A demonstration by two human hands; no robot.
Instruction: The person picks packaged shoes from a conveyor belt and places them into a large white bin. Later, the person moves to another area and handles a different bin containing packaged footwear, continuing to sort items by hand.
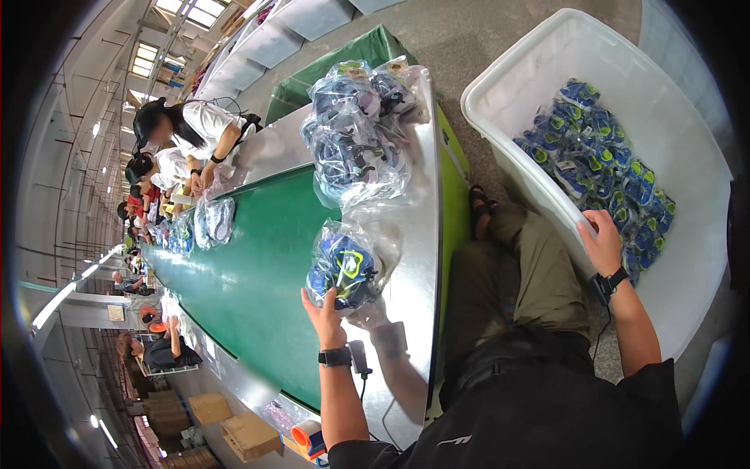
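Note:
My left hand (pixel 323 319) grips the near side of a clear plastic bag (pixel 344 264) on the metal border of the table. Inside it are blue and lime-green items that look like shoes. My right hand (pixel 601 244) is closed over the near-left rim of a large white bin (pixel 512 144). In that bin lies a heap of similar blue and lime-green bagged items (pixel 598 160). Beyond my left hand, a pile of clear bags with greyish-blue and purple items (pixel 355 144) sits at the table's corner.
A green conveyor belt (pixel 262 258) runs away to the left, with bagged goods (pixel 213 221) farther along it. Several people stand beside the line, the nearest a person in a white shirt (pixel 207 129). An orange-and-blue tape dispenser (pixel 307 438) and cardboard boxes (pixel 250 436) are at the lower left.

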